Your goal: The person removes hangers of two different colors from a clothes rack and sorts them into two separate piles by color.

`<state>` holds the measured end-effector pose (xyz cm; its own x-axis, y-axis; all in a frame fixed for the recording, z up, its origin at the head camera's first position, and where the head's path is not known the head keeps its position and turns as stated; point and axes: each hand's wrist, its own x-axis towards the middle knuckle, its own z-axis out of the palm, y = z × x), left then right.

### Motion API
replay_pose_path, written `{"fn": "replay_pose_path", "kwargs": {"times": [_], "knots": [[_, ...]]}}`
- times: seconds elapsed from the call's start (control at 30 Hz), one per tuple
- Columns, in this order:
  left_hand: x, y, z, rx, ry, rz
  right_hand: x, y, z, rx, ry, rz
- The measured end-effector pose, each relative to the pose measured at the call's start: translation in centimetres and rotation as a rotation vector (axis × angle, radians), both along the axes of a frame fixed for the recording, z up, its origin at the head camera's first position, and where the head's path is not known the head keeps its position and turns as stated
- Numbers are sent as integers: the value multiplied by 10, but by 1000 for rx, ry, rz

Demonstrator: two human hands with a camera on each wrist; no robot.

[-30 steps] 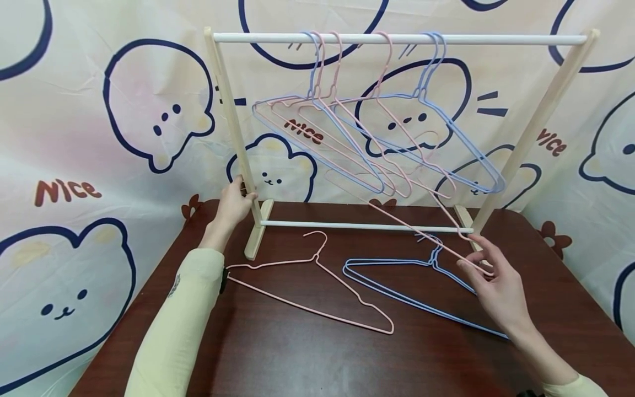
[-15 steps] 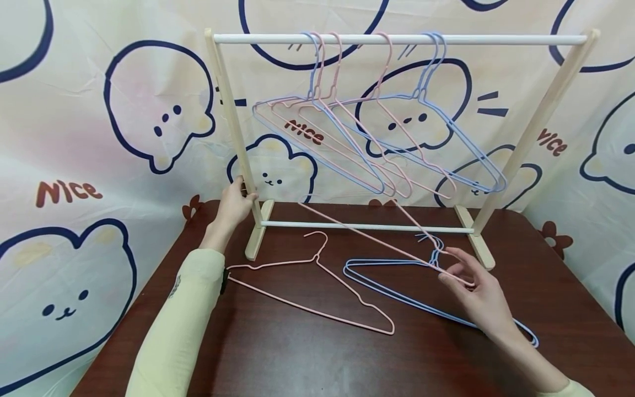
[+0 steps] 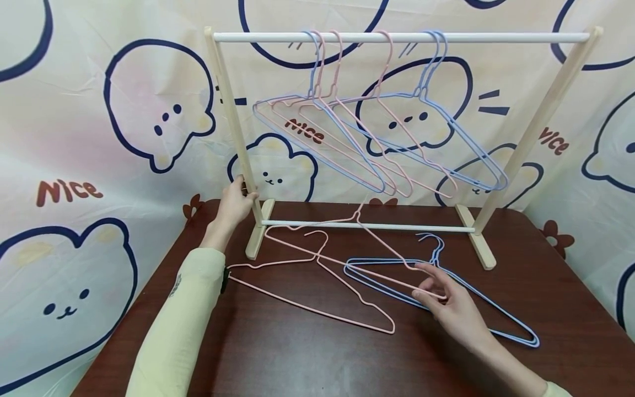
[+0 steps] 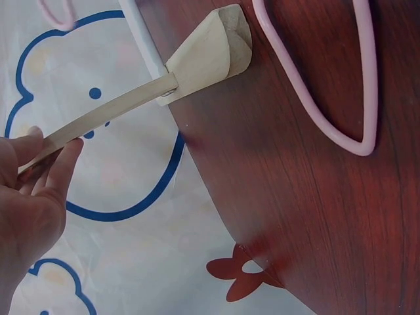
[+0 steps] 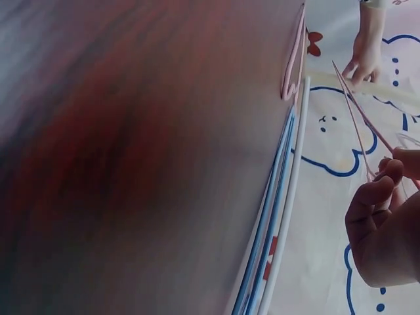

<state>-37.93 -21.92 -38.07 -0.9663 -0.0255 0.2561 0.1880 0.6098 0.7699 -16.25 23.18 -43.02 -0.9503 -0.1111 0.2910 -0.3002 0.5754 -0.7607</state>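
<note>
My left hand [image 3: 235, 201] grips the left wooden upright [image 3: 229, 110] of a small clothes rack, low down near its foot. In the left wrist view, thumb and fingers are around that same upright [image 4: 108, 110]. My right hand [image 3: 448, 306] pinches a pink wire hanger [image 3: 381, 240] by its right corner, in front of the rack's lower bar. Its hook points up and its left end overlaps a second pink hanger [image 3: 307, 310] lying on the table. Behind my right hand two blue hangers [image 3: 436, 252] lie together on the table.
Several pink hangers [image 3: 388, 60] and blue hangers [image 3: 466, 138] hang from the white top bar [image 3: 516, 38]. The rack's right foot [image 3: 475, 237] stands on the dark brown table [image 3: 297, 364]. A printed cloth [image 3: 59, 138] covers the wall behind.
My right hand has moved left and down with the pink hanger, lowering it from beneath the hanging row to over the table hangers. My left hand has stayed on the upright.
</note>
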Motion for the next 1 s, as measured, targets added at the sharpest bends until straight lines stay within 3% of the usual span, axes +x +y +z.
{"fn": "replay_pose_path", "kwargs": {"times": [0.27, 0.43, 0.67, 1.0], "knots": [[-2, 0, -2, -3, 4, 8, -2, -19, 0, -29, -1, 31], [-2, 1, -1, -4, 13, 13, 2, -35, -2, -75, -78, 79], [-2, 1, 0, -4, 12, 16, 6, -51, -5, -79, -122, 139], [-1, 0, 0, 0, 6, 7, 8, -59, -10, -57, -258, 204]]}}
